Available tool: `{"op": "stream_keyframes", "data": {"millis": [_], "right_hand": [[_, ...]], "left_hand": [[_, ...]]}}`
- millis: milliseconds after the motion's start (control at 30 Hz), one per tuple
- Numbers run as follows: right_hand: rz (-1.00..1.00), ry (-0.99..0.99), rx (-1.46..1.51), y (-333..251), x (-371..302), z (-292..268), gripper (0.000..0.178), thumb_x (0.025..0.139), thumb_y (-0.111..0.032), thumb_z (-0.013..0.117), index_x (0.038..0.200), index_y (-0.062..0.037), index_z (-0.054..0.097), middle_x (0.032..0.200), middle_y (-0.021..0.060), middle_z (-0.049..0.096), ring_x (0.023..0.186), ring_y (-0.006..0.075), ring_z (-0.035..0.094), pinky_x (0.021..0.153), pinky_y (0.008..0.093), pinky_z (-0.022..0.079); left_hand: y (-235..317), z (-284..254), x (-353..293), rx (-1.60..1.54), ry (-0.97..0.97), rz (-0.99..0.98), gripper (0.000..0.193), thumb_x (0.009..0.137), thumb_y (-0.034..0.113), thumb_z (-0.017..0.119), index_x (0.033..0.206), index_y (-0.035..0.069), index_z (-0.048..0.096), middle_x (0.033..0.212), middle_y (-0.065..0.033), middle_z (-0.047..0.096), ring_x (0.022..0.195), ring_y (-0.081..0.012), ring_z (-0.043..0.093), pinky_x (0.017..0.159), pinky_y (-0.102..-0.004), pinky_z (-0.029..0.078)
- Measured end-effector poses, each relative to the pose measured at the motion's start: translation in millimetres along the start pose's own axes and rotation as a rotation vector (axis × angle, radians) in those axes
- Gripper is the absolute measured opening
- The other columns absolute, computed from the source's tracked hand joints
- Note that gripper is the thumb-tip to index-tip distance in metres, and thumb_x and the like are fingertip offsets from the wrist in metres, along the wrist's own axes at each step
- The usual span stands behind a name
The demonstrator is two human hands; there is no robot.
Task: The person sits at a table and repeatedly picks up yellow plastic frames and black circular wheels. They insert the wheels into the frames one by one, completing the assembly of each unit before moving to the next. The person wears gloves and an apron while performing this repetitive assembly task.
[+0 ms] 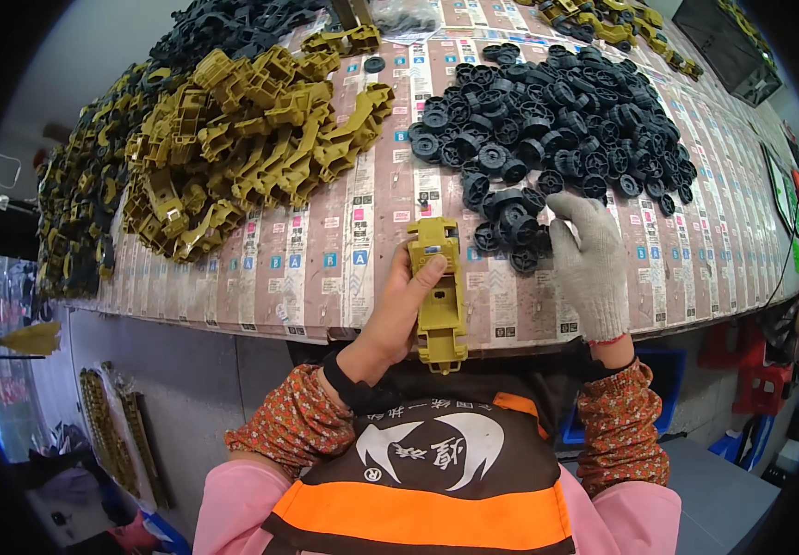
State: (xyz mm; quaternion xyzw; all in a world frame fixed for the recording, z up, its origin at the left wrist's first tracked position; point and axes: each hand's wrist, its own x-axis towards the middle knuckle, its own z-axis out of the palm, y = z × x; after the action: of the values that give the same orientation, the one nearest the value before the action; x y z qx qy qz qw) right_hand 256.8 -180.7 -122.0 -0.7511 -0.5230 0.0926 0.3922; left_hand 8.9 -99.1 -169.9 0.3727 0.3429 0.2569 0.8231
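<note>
We grip the yellow chassis [440,314] in the left hand [397,310], thumb on top; it should be light and stiff (likely plastic), best held across its sides. Right of this grip, the right hand [594,268] half-curls by dark wheels [594,125], its hold unclear.

Mustard-yellow chassis [442,320]: long, hollowed, gripped in my left hand [403,301], its length pointing toward me. Black spoked wheels [516,222]: heaped loosely beside my gloved right hand [594,268].
</note>
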Motion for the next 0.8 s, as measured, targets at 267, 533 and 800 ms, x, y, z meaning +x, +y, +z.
{"op": "stream_keyframes", "data": {"millis": [267, 533, 800], "right_hand": [[-0.242, -0.014, -0.317, -8.3, 2.9, 19.3, 0.026, 0.085, -0.003, 0.075, 0.111, -0.0053, 0.071, 0.101, 0.0159, 0.064, 0.095, 0.0391, 0.062, 0.085, 0.048, 0.05], [0.185, -0.22, 0.457, -50.7, -28.7, 12.3, 0.018, 0.095, -0.001, 0.07, 0.113, -0.0026, 0.07, 0.097, 0.0072, 0.07, 0.085, 0.0155, 0.067, 0.079, 0.0304, 0.055], [0.174, -0.238, 0.499, -72.5, -78.5, 41.9, 0.026, 0.098, -0.001, 0.066, 0.124, -0.0012, 0.067, 0.101, 0.0158, 0.073, 0.088, 0.0234, 0.074, 0.079, 0.0342, 0.058]], "left_hand": [[8.1, -5.8, -9.0, -0.025, 0.025, 0.052, 0.055, 0.11, 0.031, 0.065, 0.154, 0.012, 0.037, 0.138, -0.0062, 0.056, 0.125, -0.0176, 0.06, 0.103, -0.0386, 0.056], [20.1, -1.1, -23.9, -0.215, 0.044, 0.029, 0.044, 0.107, 0.043, 0.067, 0.137, 0.013, 0.056, 0.109, -0.0015, 0.069, 0.091, -0.0131, 0.072, 0.077, -0.0299, 0.063], [17.8, 4.5, -19.0, -0.161, 0.083, 0.224, 0.045, 0.106, 0.042, 0.07, 0.136, 0.011, 0.056, 0.11, -0.0022, 0.068, 0.093, -0.0127, 0.071, 0.079, -0.0301, 0.062]]}}
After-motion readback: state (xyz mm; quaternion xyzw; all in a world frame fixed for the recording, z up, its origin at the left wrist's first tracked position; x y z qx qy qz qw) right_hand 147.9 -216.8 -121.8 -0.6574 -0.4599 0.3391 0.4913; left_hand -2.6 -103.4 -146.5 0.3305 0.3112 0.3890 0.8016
